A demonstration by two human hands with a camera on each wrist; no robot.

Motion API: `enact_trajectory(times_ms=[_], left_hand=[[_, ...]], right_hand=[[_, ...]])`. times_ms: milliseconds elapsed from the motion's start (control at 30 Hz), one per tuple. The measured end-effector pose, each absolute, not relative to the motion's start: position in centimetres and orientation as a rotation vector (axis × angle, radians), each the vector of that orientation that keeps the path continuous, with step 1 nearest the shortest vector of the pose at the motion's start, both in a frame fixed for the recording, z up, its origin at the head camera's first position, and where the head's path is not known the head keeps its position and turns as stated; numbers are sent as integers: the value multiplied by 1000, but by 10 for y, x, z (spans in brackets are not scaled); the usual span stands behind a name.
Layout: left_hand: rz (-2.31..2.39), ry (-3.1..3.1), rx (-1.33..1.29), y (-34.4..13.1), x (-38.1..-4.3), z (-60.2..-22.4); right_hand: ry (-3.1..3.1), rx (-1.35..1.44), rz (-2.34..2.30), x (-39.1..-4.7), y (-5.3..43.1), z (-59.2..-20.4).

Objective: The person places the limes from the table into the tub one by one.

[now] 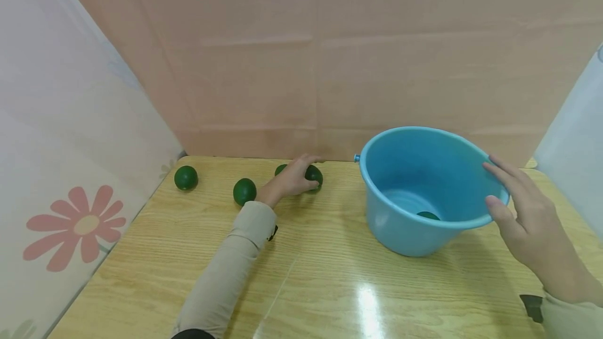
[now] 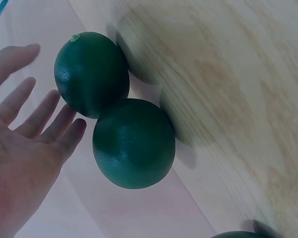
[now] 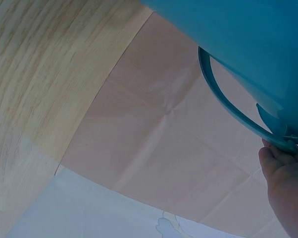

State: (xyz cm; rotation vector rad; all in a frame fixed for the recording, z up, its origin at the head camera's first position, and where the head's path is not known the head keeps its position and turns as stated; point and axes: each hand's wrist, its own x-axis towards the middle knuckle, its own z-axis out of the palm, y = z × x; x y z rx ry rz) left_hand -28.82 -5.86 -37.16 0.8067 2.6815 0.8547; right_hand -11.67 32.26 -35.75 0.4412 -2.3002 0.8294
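My left hand (image 1: 293,177) reaches to the back of the table, beside a round dark green citrus fruit (image 1: 314,176). In the left wrist view its fingers are spread and loosely bent next to two such fruits, the farther one (image 2: 91,74) with a pale stem nub and the nearer one (image 2: 134,144) just against it. On the right, my right hand (image 1: 534,218) rests on the rim of a light blue bucket (image 1: 405,234), with fingers and thumb stretched over the edge. A green fruit (image 1: 427,215) lies inside the bucket, partly hidden by the near wall.
Two more green fruits stand on the wooden table (image 1: 311,286), one by my left wrist (image 1: 244,191) and one at the far left (image 1: 186,178). The bucket's handle (image 3: 228,106) hangs along its outer side. A beige cloth wall (image 1: 245,77) closes off the back.
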Motion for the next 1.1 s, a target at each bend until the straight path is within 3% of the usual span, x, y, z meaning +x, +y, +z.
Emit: enact_trajectory(times_ms=[1100], left_hand=[[637,2741,790,-58,-293,-381]], right_hand=[[-2257,479,819,-118,322,-358]])
